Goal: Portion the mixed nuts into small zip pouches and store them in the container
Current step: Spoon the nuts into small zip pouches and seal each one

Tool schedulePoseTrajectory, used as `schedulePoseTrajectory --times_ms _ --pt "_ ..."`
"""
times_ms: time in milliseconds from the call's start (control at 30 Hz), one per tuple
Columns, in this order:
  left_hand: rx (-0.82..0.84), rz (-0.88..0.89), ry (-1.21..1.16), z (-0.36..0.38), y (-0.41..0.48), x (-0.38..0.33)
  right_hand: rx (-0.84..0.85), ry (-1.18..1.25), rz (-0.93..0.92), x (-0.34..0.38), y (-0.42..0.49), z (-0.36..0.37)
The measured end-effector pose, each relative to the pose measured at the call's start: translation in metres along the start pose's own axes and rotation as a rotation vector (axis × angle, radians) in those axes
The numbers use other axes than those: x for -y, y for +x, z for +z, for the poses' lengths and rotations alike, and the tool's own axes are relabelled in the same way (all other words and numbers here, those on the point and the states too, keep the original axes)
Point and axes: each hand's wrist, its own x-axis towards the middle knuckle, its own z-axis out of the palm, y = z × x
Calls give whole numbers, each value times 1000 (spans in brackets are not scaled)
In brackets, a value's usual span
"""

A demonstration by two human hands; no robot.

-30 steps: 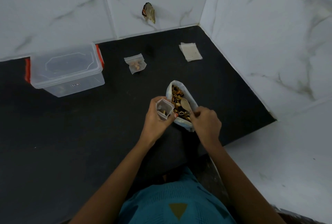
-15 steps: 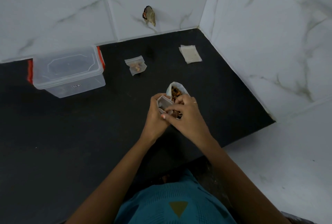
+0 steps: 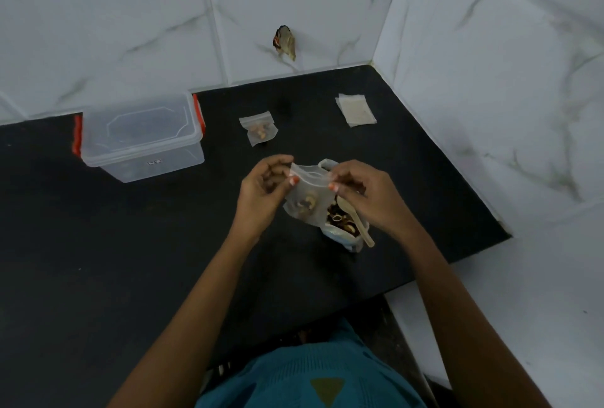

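Note:
A small clear zip pouch [image 3: 307, 200] with a few nuts in its bottom hangs between my hands above the black counter. My left hand [image 3: 261, 191] pinches its top left corner and my right hand [image 3: 362, 193] pinches the top right corner. Behind and below the pouch lies the open bag of mixed nuts [image 3: 343, 227], with a wooden spoon [image 3: 358, 222] resting in it. A filled pouch [image 3: 259, 128] lies farther back on the counter. The clear lidded container [image 3: 140, 137] with red clips stands at the back left.
A flat stack of empty pouches [image 3: 356, 110] lies at the back right near the wall corner. White marble walls close off the back and right sides. The black counter [image 3: 98, 260] ends at a front right edge close to my right arm.
My right hand has left the spoon in the nut bag and taken the pouch's top right corner. The pouch mouth, held open before, now lies flat between both hands.

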Motion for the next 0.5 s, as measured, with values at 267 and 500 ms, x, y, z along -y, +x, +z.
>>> schedulePoseTrajectory --times_ms 267,500 --pt "57 -19 -77 6 -4 -17 -218 214 10 6 3 12" --pt "73 -19 -28 5 -1 -25 -194 451 54 16 3 15"
